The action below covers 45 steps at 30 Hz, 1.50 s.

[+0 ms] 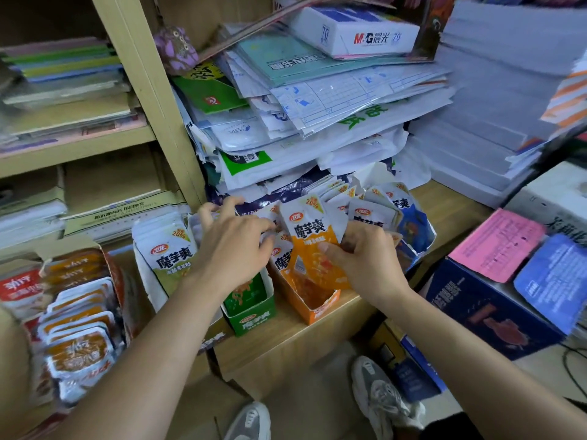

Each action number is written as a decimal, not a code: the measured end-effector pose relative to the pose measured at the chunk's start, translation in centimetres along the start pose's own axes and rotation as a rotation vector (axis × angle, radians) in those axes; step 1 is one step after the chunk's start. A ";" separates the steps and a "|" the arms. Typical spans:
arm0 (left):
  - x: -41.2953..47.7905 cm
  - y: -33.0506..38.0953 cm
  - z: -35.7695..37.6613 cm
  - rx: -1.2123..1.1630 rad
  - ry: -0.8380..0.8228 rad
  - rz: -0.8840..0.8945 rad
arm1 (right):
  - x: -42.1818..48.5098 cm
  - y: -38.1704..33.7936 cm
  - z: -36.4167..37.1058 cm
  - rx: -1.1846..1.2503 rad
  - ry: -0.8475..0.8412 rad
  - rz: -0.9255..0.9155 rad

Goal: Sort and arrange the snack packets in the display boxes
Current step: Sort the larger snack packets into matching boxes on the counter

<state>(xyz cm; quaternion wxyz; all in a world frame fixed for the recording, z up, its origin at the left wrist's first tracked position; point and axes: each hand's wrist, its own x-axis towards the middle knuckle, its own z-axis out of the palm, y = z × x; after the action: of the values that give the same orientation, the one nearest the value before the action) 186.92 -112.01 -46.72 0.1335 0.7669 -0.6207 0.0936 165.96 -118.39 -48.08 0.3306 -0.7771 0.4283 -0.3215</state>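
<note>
Orange foil marks the snack packet (pixel 313 249) that the coming move turns on. It stands upright with its long axis running top to bottom and its upper end tipped slightly left. Its lower end is already down in the open mouth of the orange display box (pixel 317 308) on the tabletop (pixel 286 341).

The right hand (pixel 365 262) sits just right of the packet and pinches its lower right edge between thumb and curled fingers, so this hand is the nearer one and carries it. From here the packet probably only has to go straight down, kept upright, to seat in the row of like packets behind it.

The left hand (pixel 235 242) is just to the packet's left, above the green display box (pixel 251 315). Its fingers are bent down among the packets there, and I cannot tell whether they grip one or only press them back. The two hands are near each other but not touching.

Farther left stands a row of green-and-white packets (pixel 171 249). To the right, a torn blue box (pixel 416 227) holds more packets leaning loosely.
</note>
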 end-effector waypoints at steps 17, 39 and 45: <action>1.9 1.4 1.0 0.009 -0.263 -0.097 | -1.2 0.9 -0.3 0.148 0.034 0.214; -0.7 1.3 -1.9 -0.791 -0.212 -0.086 | -1.2 0.6 -0.4 0.190 -0.119 0.131; -1.5 2.8 -2.0 -0.668 -0.216 -0.048 | -1.7 0.2 -1.4 0.051 -0.152 -0.067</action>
<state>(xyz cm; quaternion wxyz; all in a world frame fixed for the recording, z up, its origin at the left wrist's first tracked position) 183.94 -110.50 -45.02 0.3127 0.7009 -0.6093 -0.1993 164.03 -117.29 -47.75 0.3707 -0.8045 0.3676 -0.2834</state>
